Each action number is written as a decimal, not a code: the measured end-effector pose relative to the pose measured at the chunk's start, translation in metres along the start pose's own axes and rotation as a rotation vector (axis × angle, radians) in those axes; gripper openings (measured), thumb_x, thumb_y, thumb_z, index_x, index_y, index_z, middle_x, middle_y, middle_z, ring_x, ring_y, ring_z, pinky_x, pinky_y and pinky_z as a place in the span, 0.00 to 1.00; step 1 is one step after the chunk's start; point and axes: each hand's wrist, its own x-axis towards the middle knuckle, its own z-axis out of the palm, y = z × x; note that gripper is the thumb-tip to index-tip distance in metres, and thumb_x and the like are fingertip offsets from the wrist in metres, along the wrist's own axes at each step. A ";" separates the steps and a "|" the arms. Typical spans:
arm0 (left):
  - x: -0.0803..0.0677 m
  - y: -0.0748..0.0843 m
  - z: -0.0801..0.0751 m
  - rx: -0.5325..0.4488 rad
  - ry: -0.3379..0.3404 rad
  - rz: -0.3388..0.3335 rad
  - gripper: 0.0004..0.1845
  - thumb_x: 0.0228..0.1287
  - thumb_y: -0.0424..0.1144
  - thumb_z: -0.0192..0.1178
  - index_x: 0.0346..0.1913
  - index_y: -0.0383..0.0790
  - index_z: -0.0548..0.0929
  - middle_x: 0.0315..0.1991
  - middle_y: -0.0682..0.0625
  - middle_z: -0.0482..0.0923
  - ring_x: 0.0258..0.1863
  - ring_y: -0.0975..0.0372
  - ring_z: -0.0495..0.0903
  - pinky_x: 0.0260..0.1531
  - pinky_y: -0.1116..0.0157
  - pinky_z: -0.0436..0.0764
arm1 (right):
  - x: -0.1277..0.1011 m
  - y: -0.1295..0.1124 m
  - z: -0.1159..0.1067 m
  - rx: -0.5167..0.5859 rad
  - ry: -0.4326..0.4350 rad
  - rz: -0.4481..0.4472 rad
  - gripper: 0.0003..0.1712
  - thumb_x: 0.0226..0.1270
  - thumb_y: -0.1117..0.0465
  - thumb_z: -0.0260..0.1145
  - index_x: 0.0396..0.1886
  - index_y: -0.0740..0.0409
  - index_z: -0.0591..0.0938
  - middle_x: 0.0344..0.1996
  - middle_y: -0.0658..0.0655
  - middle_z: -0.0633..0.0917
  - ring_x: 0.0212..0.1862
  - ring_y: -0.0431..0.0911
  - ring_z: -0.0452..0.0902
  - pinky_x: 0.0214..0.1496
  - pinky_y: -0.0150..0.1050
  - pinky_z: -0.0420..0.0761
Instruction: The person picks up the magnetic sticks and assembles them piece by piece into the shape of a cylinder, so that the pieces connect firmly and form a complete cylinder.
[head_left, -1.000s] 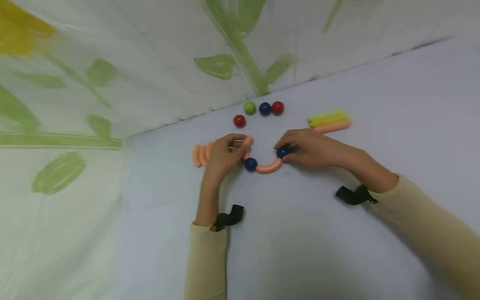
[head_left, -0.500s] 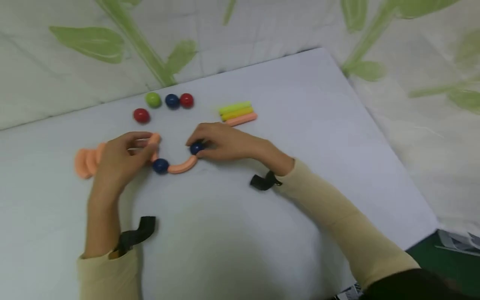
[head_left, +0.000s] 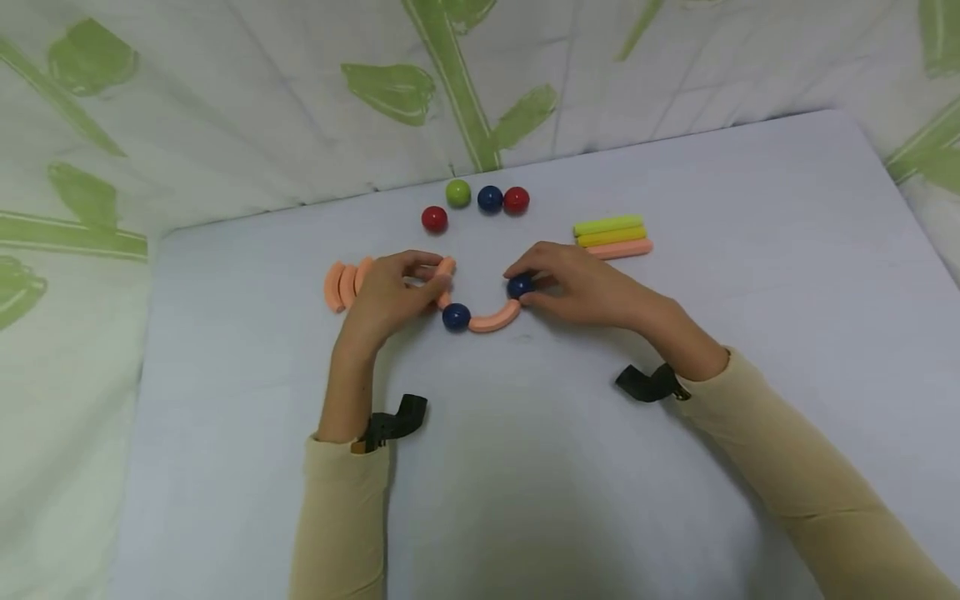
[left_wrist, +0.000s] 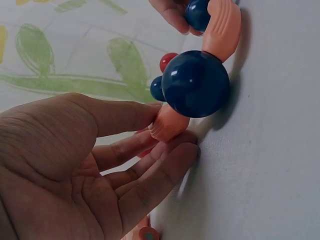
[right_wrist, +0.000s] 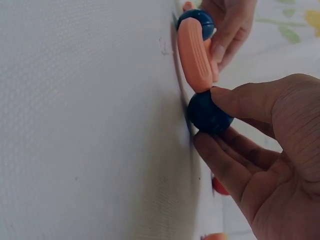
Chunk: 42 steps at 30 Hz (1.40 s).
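Observation:
My left hand (head_left: 390, 296) pinches a curved orange rod (left_wrist: 170, 123) between thumb and fingers. One end of that rod meets a dark blue ball (head_left: 456, 317). From this ball a second curved orange rod (head_left: 495, 318) runs right to another dark blue ball (right_wrist: 209, 113), so the pieces form a U-shaped chain low over the white table. My right hand (head_left: 581, 287) grips the right-hand ball, thumb on one side and fingers on the other. Part of the left rod is hidden behind my left fingers.
Behind the hands lie a green ball (head_left: 458, 193), a blue ball (head_left: 491, 199) and two red balls (head_left: 516, 200). Yellow-green, yellow and orange straight rods (head_left: 615, 237) lie to the right. Several curved orange rods (head_left: 341, 287) sit left of my left hand. A leaf-patterned curtain (head_left: 285, 100) borders the table's back edge.
The head view has swung right and then back left. Both hands keep their holds on the chain, which looks nearly the same throughout.

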 end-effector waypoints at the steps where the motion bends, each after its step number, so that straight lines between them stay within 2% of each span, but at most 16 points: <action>1: 0.000 0.000 -0.001 -0.001 0.001 -0.002 0.23 0.75 0.49 0.65 0.68 0.45 0.83 0.60 0.48 0.86 0.61 0.53 0.84 0.59 0.53 0.82 | 0.001 0.000 0.000 -0.001 0.000 0.002 0.20 0.73 0.62 0.72 0.63 0.56 0.85 0.60 0.55 0.86 0.61 0.48 0.84 0.66 0.47 0.83; 6: 0.000 -0.001 0.001 -0.024 0.012 -0.008 0.22 0.74 0.47 0.66 0.67 0.45 0.83 0.58 0.47 0.87 0.59 0.54 0.85 0.59 0.53 0.83 | 0.002 0.004 -0.005 0.010 -0.013 0.028 0.21 0.72 0.63 0.73 0.63 0.56 0.85 0.59 0.54 0.87 0.62 0.48 0.84 0.66 0.48 0.84; 11: -0.004 -0.002 0.007 -0.050 0.021 -0.001 0.22 0.74 0.46 0.66 0.67 0.45 0.83 0.57 0.47 0.87 0.57 0.54 0.86 0.58 0.54 0.84 | -0.001 0.010 -0.003 0.037 -0.009 -0.012 0.20 0.71 0.65 0.73 0.61 0.57 0.85 0.58 0.55 0.88 0.60 0.48 0.86 0.65 0.47 0.85; 14: -0.005 -0.003 0.010 -0.038 -0.012 0.009 0.22 0.74 0.46 0.66 0.67 0.45 0.83 0.59 0.47 0.87 0.59 0.54 0.85 0.59 0.53 0.83 | -0.011 0.011 0.006 0.055 0.010 -0.025 0.20 0.71 0.67 0.72 0.61 0.59 0.85 0.57 0.57 0.88 0.59 0.49 0.87 0.64 0.48 0.86; 18: -0.006 -0.007 0.010 0.011 -0.064 -0.013 0.23 0.75 0.46 0.65 0.68 0.45 0.82 0.60 0.46 0.86 0.59 0.54 0.85 0.60 0.54 0.83 | -0.022 0.011 0.020 0.085 0.032 -0.021 0.20 0.71 0.67 0.72 0.61 0.60 0.84 0.57 0.58 0.87 0.59 0.49 0.88 0.63 0.46 0.86; 23: -0.001 -0.004 0.007 0.030 -0.073 0.014 0.23 0.75 0.45 0.65 0.68 0.41 0.81 0.59 0.45 0.86 0.58 0.53 0.84 0.59 0.54 0.82 | -0.024 0.012 0.024 0.094 0.077 -0.015 0.20 0.71 0.66 0.73 0.61 0.59 0.84 0.56 0.57 0.87 0.59 0.49 0.87 0.62 0.45 0.87; 26: 0.003 0.000 0.010 0.015 -0.084 0.034 0.24 0.74 0.44 0.66 0.68 0.39 0.81 0.59 0.44 0.86 0.57 0.53 0.84 0.58 0.55 0.82 | -0.027 0.015 0.020 0.072 0.092 -0.008 0.19 0.71 0.66 0.73 0.60 0.59 0.85 0.55 0.56 0.88 0.58 0.49 0.87 0.61 0.46 0.87; 30: 0.004 0.001 0.012 0.001 -0.098 0.016 0.24 0.75 0.45 0.65 0.69 0.41 0.80 0.60 0.46 0.85 0.55 0.54 0.86 0.61 0.55 0.81 | -0.029 0.019 0.014 0.045 0.105 -0.025 0.18 0.73 0.64 0.71 0.60 0.60 0.85 0.55 0.56 0.88 0.58 0.48 0.87 0.61 0.45 0.87; 34: 0.005 -0.001 0.013 0.002 -0.102 0.023 0.24 0.75 0.45 0.65 0.69 0.41 0.80 0.60 0.46 0.85 0.54 0.54 0.86 0.61 0.54 0.81 | -0.027 0.020 0.005 0.030 0.169 -0.027 0.17 0.75 0.65 0.70 0.60 0.62 0.84 0.55 0.59 0.88 0.57 0.51 0.87 0.60 0.47 0.88; 38: 0.006 -0.002 0.015 0.009 -0.104 0.022 0.24 0.76 0.46 0.64 0.69 0.42 0.80 0.60 0.45 0.85 0.54 0.54 0.86 0.61 0.54 0.81 | -0.016 0.017 -0.012 0.015 0.261 0.013 0.17 0.75 0.65 0.69 0.60 0.65 0.84 0.56 0.63 0.87 0.56 0.54 0.88 0.60 0.51 0.88; 42: 0.008 -0.001 0.017 0.020 -0.101 0.007 0.24 0.77 0.46 0.64 0.69 0.43 0.80 0.61 0.46 0.84 0.54 0.53 0.86 0.61 0.54 0.81 | 0.000 0.016 -0.029 0.017 0.299 0.074 0.19 0.76 0.63 0.68 0.62 0.66 0.83 0.58 0.65 0.85 0.59 0.57 0.86 0.64 0.53 0.86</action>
